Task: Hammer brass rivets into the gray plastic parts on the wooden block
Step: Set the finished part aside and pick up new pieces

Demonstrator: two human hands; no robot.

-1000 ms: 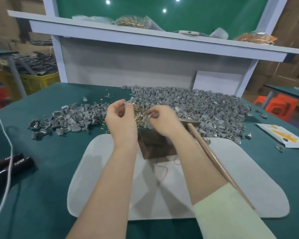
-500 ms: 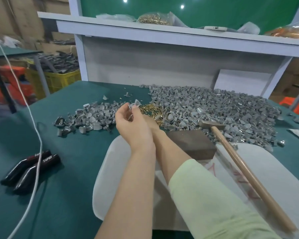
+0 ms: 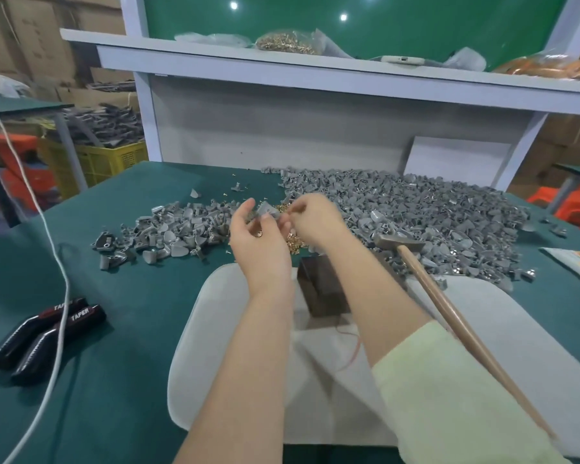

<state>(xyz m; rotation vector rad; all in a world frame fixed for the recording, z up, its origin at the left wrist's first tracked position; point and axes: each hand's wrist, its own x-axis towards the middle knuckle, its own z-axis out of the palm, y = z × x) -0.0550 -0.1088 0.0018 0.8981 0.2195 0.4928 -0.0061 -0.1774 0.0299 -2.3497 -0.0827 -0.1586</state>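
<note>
- Left hand (image 3: 258, 242), raised just beyond the wooden block (image 3: 322, 289), pinches one gray plastic part (image 3: 268, 209) between thumb and fingers.
- Right hand (image 3: 315, 219), also beyond the block, has its fingertips drawn together just beside that part. Whether they hold anything cannot be told.
- Brass rivets (image 3: 290, 241) lie in a loose pile behind the block, beneath both hands.
- Hammer (image 3: 449, 313) lies right of the block, no hand on it.
- The block stands on a white mat (image 3: 215, 329).

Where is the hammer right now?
Head view: the hammer lies unheld on the right, its head at the near edge of the big gray parts pile, handle across the white mat.
</note>
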